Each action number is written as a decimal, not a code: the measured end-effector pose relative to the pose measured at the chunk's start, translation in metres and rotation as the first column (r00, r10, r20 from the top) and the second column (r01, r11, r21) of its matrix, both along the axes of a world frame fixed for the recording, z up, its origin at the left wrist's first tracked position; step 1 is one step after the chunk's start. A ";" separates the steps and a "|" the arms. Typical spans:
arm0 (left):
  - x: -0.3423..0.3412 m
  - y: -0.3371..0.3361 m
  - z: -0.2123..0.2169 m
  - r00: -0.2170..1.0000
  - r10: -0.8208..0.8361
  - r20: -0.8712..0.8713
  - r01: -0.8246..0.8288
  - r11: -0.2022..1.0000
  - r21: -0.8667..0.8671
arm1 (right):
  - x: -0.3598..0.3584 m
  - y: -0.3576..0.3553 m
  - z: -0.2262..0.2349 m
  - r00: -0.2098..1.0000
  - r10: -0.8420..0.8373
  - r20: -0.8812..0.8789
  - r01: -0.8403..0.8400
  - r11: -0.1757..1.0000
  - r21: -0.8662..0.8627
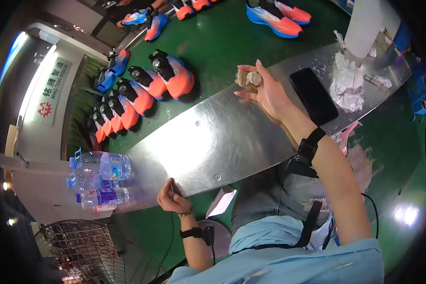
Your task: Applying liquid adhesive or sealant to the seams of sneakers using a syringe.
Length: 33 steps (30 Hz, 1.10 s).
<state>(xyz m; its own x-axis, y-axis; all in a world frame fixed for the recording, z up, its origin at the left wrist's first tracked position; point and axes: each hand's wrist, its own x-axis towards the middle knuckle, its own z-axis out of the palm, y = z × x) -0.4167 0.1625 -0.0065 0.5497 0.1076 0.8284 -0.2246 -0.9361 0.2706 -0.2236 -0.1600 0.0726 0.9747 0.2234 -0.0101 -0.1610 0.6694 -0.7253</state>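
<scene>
My right hand [266,93] is raised over the metal work surface [222,137], fingers curled around a small beige-white lump [249,78]. Whether the lump is wadded cloth or something rubbery cannot be made out. At the surface's near edge is my left hand [173,199], its fingers bent and pressed together. A narrow dark patch shows at its fingertips, too small to name. Beside my right forearm lies a black smartphone [313,94].
Orange, white and blue running shoes [175,78] stand in rows along the green conveyor belt [213,52], with a pair [279,16] farther right. Several plastic bottles [113,166] fill the surface's left end. Crumpled white paper [347,80] and scraps lie at its right end.
</scene>
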 end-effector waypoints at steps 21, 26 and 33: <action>0.006 0.001 -0.011 0.993 -0.012 0.120 0.039 0.974 -0.225 | -0.002 0.002 -0.017 0.994 -0.092 0.052 0.085 0.990 0.112; 0.000 -0.036 0.023 0.982 0.104 0.155 -0.129 0.978 0.166 | -0.002 0.001 -0.019 0.990 -0.130 0.046 0.128 0.991 0.043; -0.014 -0.182 0.067 0.372 -0.840 -0.396 0.664 0.538 -0.518 | 0.007 0.008 -0.014 0.977 -0.166 0.130 0.171 0.985 -0.024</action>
